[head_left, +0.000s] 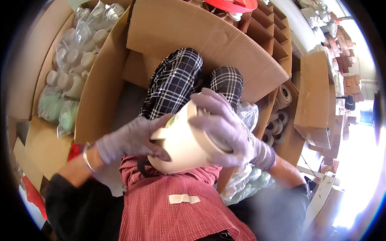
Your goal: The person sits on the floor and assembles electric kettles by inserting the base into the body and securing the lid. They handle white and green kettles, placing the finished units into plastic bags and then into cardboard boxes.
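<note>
Cream ceramic pot [183, 140] rests tilted on the person's lap, clamped between both gloved hands: right hand [227, 128] spread over its top, left hand [134, 138] gripping its side. Best kept low, palms firm, fingers [209, 98] clear of the rim.

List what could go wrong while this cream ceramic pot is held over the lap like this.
1. The cream pot is held tilted above the lap by the gloved left hand and right hand alone; a slip in the knit gloves could drop it.
2. The cardboard flap stands close ahead; swinging the pot forward might knock it.
3. Loose plastic bags crowd the right side and could snag.
</note>
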`<state>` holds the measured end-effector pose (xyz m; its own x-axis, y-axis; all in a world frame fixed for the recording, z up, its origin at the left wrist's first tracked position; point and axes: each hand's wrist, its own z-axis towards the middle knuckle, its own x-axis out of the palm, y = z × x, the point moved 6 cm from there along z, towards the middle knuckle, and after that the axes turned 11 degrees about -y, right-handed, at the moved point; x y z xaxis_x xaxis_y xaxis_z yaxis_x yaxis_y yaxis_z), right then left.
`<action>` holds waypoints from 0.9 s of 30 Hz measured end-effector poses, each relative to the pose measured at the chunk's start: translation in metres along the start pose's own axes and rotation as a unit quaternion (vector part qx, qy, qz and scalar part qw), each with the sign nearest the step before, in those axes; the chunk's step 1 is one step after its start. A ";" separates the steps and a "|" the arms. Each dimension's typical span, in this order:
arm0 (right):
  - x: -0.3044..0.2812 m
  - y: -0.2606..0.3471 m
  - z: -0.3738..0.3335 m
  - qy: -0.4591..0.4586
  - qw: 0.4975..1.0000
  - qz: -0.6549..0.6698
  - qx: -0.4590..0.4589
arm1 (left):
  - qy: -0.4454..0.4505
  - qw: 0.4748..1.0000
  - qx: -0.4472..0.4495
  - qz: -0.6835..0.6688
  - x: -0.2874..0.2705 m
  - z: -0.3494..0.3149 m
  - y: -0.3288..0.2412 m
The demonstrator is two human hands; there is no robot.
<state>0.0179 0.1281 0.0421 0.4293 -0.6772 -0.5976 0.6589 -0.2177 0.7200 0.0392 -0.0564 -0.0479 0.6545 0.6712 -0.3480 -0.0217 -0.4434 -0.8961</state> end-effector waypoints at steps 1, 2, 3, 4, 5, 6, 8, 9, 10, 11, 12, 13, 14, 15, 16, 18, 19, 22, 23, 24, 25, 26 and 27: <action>0.001 -0.016 -0.012 -0.018 0.998 0.018 0.053 | -0.055 0.997 0.018 0.054 0.010 -0.002 -0.005; 0.002 -0.024 -0.017 -0.033 0.992 0.038 0.113 | -0.101 0.991 0.039 0.075 0.019 -0.007 -0.005; 0.003 -0.030 -0.021 -0.048 0.982 0.058 0.173 | -0.149 0.983 0.059 0.094 0.022 -0.009 -0.007; 0.003 -0.026 -0.018 -0.025 0.985 0.016 0.172 | -0.142 0.983 0.045 0.104 0.024 -0.009 -0.007; 0.002 -0.022 -0.016 -0.026 0.985 0.007 0.169 | -0.136 0.984 0.031 0.113 0.024 -0.011 -0.008; 0.001 -0.019 -0.015 -0.025 0.986 -0.003 0.165 | -0.130 0.984 0.017 0.122 0.024 -0.012 -0.007; -0.002 -0.012 -0.013 -0.009 0.987 -0.019 0.157 | -0.104 0.990 0.070 0.065 0.019 -0.008 -0.008; -0.004 -0.016 -0.017 -0.010 0.989 -0.002 0.148 | -0.092 0.990 0.100 0.038 0.011 -0.002 -0.008; -0.005 -0.016 -0.020 -0.028 0.994 0.024 0.104 | -0.025 0.999 0.038 0.014 0.010 0.002 0.002; -0.009 -0.010 -0.017 -0.008 0.998 0.014 0.055 | 0.004 0.998 0.034 -0.050 0.006 0.004 0.002; -0.013 -0.003 -0.015 0.012 1.000 0.005 0.006 | 0.033 0.992 0.032 -0.114 0.003 0.006 0.001; -0.015 0.008 -0.010 0.064 0.996 -0.038 -0.044 | 0.070 0.982 0.030 -0.174 0.000 0.006 -0.001; -0.014 0.014 -0.007 0.077 0.995 -0.021 -0.066 | 0.077 0.989 0.023 -0.128 -0.002 0.004 -0.002; -0.012 0.017 -0.002 0.080 0.994 -0.022 -0.074 | 0.084 0.993 0.015 -0.081 -0.005 0.002 -0.005; -0.007 0.019 0.003 0.082 0.993 -0.026 -0.077 | 0.095 0.995 0.010 -0.036 -0.006 0.000 -0.007; 0.003 0.021 0.010 0.074 0.995 -0.012 -0.069 | 0.066 0.997 0.015 0.036 -0.004 -0.003 -0.001; 0.005 0.016 0.009 0.055 0.997 -0.002 -0.050 | 0.037 0.999 0.003 0.038 0.003 -0.009 0.000; 0.007 0.004 0.001 -0.007 1.000 0.008 0.006 | -0.076 0.997 -0.003 -0.007 0.019 -0.026 -0.006; 0.004 -0.004 0.001 -0.013 0.999 0.020 0.021 | -0.103 0.995 -0.003 0.010 0.026 -0.028 -0.004; 0.003 -0.009 0.000 -0.008 0.999 0.036 0.039 | -0.129 0.991 -0.003 0.027 0.035 -0.029 0.003; 0.002 -0.014 -0.001 -0.003 0.997 0.051 0.060 | -0.154 0.987 -0.001 0.041 0.034 -0.025 0.000; 0.002 -0.020 -0.003 -0.006 0.991 0.081 0.111 | -0.153 0.985 -0.014 0.085 0.030 -0.025 -0.007; 0.002 -0.027 -0.004 -0.006 0.990 0.090 0.108 | -0.127 0.988 -0.020 0.090 0.029 -0.019 -0.006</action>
<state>0.0035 0.1358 0.0198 0.5203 -0.7265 -0.4489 0.4246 -0.2360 0.8741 0.0729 -0.0455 -0.0471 0.4325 0.7040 -0.5633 -0.0877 -0.5890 -0.8034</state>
